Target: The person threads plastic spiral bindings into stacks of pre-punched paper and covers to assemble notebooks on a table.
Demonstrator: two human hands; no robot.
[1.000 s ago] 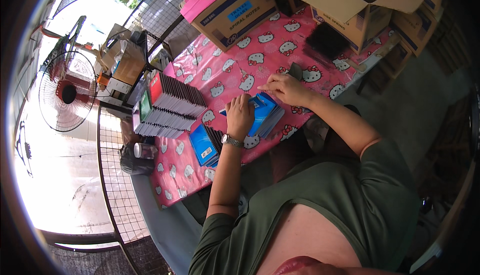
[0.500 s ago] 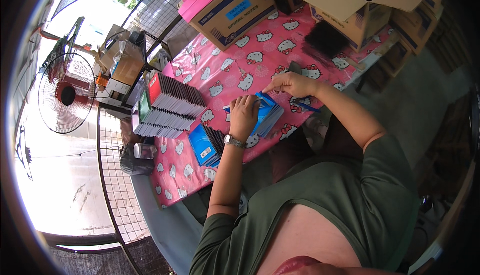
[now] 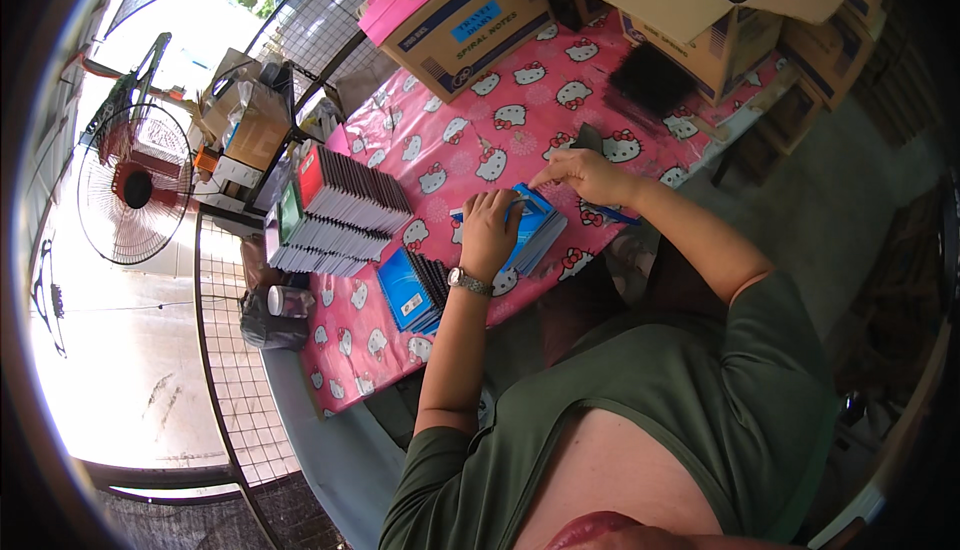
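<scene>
The blue notebooks (image 3: 542, 233) lie in a small stack between the two hands, partly under the left hand (image 3: 490, 230). That hand is palm down with its fingers loosely bent over the top cover; whether it grips an edge I cannot tell. The right hand (image 3: 590, 178) has its fingertips drawn nearly together at the stack's far corner; what it pinches, if anything, is too small to tell. Steady downward pressure from the left fingers should keep the covers lined up, with the right fingertips working lightly at the corner so nothing bends.

Just below the right wrist is a thin blue piece (image 3: 612, 214), close to the near table edge, so a low sweep could knock it off. Left of the left hand, a second blue pile (image 3: 407, 290) limits sideways travel. Beyond both hands, the pink tablecloth (image 3: 470, 162) gives more room than the near edge.
</scene>
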